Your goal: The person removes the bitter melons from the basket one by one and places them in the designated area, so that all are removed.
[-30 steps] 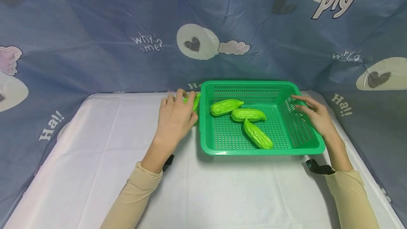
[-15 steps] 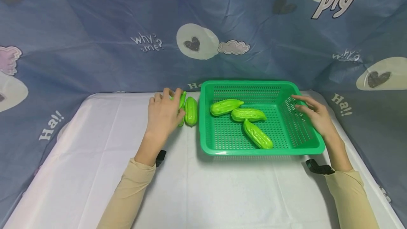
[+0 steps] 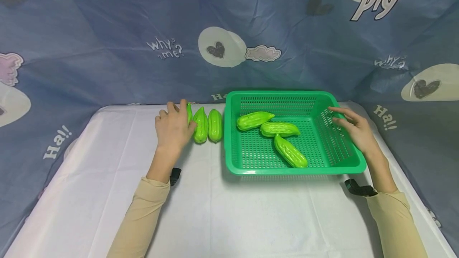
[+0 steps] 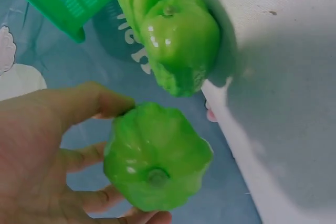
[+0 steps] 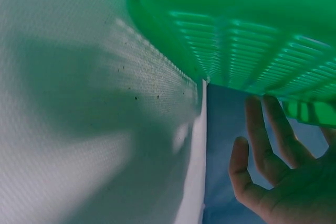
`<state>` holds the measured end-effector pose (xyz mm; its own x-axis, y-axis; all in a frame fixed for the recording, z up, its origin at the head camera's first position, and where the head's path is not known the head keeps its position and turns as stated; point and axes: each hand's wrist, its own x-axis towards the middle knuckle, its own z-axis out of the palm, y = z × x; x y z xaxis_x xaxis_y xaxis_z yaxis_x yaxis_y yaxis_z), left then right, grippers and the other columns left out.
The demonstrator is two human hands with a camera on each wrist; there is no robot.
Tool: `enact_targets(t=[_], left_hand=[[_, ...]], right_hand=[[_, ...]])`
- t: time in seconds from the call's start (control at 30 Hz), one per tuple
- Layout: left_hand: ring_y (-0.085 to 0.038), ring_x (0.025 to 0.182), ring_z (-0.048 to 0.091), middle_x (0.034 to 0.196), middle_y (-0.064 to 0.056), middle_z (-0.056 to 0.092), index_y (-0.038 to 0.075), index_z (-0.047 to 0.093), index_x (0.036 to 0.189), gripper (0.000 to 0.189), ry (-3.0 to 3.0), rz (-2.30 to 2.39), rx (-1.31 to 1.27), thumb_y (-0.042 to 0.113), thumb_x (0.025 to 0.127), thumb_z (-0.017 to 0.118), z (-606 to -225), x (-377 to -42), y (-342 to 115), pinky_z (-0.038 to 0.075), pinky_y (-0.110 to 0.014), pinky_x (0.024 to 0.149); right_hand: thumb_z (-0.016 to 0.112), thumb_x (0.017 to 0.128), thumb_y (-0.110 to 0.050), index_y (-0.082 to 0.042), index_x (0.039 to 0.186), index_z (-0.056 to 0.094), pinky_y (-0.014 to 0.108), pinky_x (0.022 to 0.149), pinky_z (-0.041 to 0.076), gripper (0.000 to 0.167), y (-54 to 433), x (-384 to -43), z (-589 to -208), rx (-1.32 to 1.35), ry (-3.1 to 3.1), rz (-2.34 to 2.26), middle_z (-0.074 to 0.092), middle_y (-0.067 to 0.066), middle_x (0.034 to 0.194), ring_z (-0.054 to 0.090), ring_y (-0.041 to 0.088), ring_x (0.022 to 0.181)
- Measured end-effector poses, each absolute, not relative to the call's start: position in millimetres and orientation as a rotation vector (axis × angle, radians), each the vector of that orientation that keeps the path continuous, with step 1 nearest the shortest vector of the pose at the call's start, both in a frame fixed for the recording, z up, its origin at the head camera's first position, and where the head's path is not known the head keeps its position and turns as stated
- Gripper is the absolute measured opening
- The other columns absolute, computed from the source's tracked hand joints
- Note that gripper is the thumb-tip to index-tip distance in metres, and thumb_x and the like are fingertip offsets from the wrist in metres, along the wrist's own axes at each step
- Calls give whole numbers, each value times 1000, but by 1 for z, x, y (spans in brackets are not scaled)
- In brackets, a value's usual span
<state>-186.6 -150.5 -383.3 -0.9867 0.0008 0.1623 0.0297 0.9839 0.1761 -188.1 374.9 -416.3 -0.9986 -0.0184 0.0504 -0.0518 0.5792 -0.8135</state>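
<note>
In the head view my left hand (image 3: 174, 126) is left of the green basket, its thumb and fingers round a light green bitter melon (image 4: 157, 158). The hand mostly hides this melon from above; the left wrist view shows its stem end between thumb and fingers. Just right of it, two more bitter melons, a nearer one (image 3: 201, 126) and one by the basket (image 3: 215, 126), lie side by side on the white cloth. My right hand (image 3: 360, 132) is at the right end of the basket (image 3: 294, 171), loosely spread fingers against its side.
Inside the basket lie three bitter melons, at the left (image 3: 254, 121), in the middle (image 3: 280, 129) and toward the front (image 3: 291, 151). A white cloth (image 3: 251, 214) covers the table. Behind it hangs a blue printed curtain (image 3: 161, 75), close to the table's back edge.
My left hand has moved left from beside the basket, leaving two bitter melons in view on the cloth, and now holds one further left. The right hand and basket have not moved.
</note>
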Motion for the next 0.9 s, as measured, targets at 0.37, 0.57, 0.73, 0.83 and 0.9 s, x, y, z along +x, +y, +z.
enact_targets(t=[0.37, 0.57, 0.73, 0.83, 0.9], left_hand=[[-54, 100, 64, 123, -31, 59, 3, 46, 152, 65, -2965, -300, 51, 26, 99, 74, -401, -197, -161, 54, -64, 88], [-54, 96, 64, 121, -33, 59, 2, 47, 151, 63, -2978, -345, 48, 25, 99, 74, -409, -200, -165, 54, -63, 85], [-54, 96, 65, 123, -34, 58, 1, 47, 151, 60, -2992, -363, 44, 25, 101, 72, -412, -201, -166, 56, -64, 84], [-54, 96, 65, 124, -34, 57, 1, 48, 151, 58, -3009, -359, 35, 26, 103, 69, -412, -201, -166, 56, -64, 85], [-54, 96, 66, 124, -35, 57, 2, 48, 151, 56, -3022, -362, 31, 27, 105, 66, -412, -201, -166, 56, -64, 85]], right_hand=[[58, 112, -36, -22, 158, 57, 77, 129, 17, 48, 374, -186, -418, 85, -2733, 1421, 53, 10, 165, 27, 52, 162], [57, 112, -37, -21, 159, 55, 78, 129, 16, 50, 374, -187, -417, 69, -2746, 1432, 38, 19, 174, 22, 52, 164], [57, 112, -37, -22, 159, 55, 80, 127, 16, 50, 375, -187, -418, 71, -2747, 1432, 36, 20, 174, 21, 54, 164], [57, 112, -37, -20, 159, 55, 79, 128, 16, 50, 375, -188, -418, 64, -2754, 1429, 37, 20, 174, 21, 52, 164], [57, 112, -38, -19, 159, 55, 78, 129, 16, 50, 376, -188, -418, 61, -2756, 1428, 37, 20, 174, 21, 51, 165]])
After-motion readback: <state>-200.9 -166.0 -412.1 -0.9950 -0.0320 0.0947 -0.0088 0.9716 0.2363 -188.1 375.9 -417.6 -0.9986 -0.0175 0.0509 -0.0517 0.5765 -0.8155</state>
